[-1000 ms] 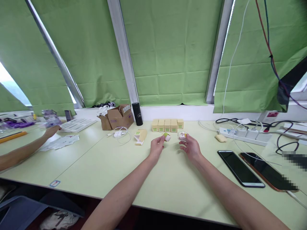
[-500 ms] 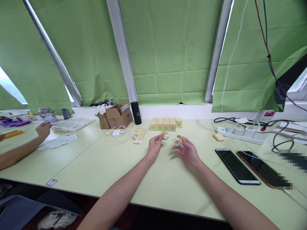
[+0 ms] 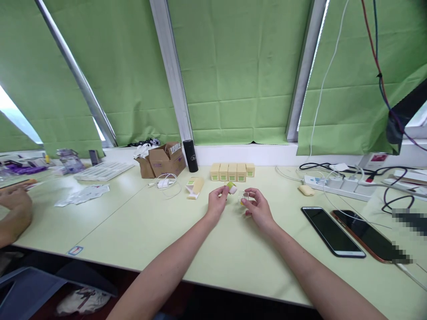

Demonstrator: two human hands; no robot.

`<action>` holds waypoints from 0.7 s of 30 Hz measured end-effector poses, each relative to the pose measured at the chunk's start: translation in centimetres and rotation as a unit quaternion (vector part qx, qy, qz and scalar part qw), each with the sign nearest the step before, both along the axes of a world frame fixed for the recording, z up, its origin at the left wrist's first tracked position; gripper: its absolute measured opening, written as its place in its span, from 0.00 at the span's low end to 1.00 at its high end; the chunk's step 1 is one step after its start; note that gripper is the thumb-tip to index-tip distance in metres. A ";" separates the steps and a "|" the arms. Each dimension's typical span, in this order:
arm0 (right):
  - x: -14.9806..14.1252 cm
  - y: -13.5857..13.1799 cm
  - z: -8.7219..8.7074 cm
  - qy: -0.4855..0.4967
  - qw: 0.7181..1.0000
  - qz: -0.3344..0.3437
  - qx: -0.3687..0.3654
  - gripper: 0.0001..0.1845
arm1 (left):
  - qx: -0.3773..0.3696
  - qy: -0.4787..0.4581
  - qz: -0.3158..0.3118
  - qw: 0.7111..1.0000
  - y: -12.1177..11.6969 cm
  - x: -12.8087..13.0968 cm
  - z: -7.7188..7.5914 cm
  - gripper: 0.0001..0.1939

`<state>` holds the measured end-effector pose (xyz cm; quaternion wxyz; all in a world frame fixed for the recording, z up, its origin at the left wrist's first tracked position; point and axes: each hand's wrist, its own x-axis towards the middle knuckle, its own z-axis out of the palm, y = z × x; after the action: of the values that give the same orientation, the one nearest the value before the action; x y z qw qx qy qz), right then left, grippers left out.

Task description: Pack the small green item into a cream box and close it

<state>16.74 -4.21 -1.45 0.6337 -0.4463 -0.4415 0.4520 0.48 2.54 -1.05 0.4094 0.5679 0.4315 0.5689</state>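
Observation:
My left hand (image 3: pixel 217 203) pinches a small white and green piece (image 3: pixel 231 187) between thumb and fingertips, just above the pale green table (image 3: pixel 140 231). My right hand (image 3: pixel 258 207) is closed around a small clear cap (image 3: pixel 244 197), held a few centimetres to the right of the green piece. The two hands are close together, and the two pieces do not touch. Behind them stands a row of several small cream boxes with green labels (image 3: pixel 232 172). An opened cream box (image 3: pixel 194 187) lies on its side to the left of my hands.
Two phones (image 3: pixel 333 231) lie at the right, near a power strip (image 3: pixel 336 185) with cables. A black cylinder (image 3: pixel 191 156), a cardboard box (image 3: pixel 164 160) and a white charger (image 3: pixel 163 183) stand at the back left. Another person's hand (image 3: pixel 15 202) rests at the far left by papers (image 3: pixel 83 194).
My right hand moved left and down with the clear cap, closer to the green piece in my left hand. The other person's hand drew back from the far items toward the table's near edge.

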 end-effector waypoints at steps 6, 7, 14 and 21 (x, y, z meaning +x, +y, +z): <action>0.1 -0.2 0.2 0.144 0.987 0.059 -0.024 0.28 | 0.024 0.001 0.005 1.000 0.0 0.1 0.0 0.31; 0.2 -0.2 0.2 0.173 0.982 0.073 -0.032 0.27 | 0.028 0.000 0.003 1.000 0.0 0.1 0.0 0.30; 0.5 -0.1 0.2 0.249 0.960 0.119 -0.050 0.22 | 0.037 0.016 0.007 0.999 0.1 0.2 -0.7 0.26; 0.5 -0.2 0.0 0.262 0.953 0.141 -0.051 0.20 | 0.064 0.060 0.002 0.996 -0.4 0.4 -0.8 0.22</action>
<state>17.24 -4.37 -1.42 0.6336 -0.2771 -0.2942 0.6597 0.93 2.12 -1.87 0.3445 0.6249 0.4193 0.5612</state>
